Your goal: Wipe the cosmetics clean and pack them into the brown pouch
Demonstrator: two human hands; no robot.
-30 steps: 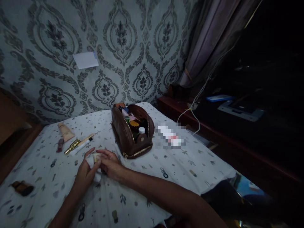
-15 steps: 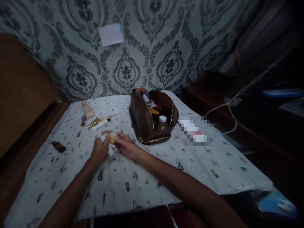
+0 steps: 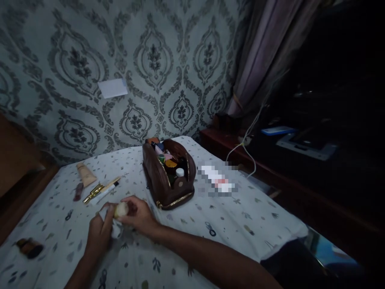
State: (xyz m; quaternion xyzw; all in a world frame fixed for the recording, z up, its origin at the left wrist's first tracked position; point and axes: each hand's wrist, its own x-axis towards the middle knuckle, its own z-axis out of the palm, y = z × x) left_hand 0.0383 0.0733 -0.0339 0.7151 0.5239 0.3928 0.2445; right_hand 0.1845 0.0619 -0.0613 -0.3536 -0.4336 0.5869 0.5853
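Observation:
My left hand is closed on a crumpled white cloth or tissue. Between both hands is a small round yellowish container with a pale end; my right hand grips it, fingers bent around its side, while the cloth touches its left. Just beyond my right hand stands an open brown makeup bag, packed with cosmetics, among them a white-capped bottle. Ahead of my left hand lie a beige tube, a small mauve tube, a gold tube and a slim white tube.
A dark brown bottle lies at the left on the patterned tablecloth. Right of the bag is a blurred-out white and red item. White cables hang beyond the table's right edge, near a blue-edged flat object.
My view has swung right and tilted up, so the table's contents appear further left and lower. The round container has been turned, and its pale end shows more.

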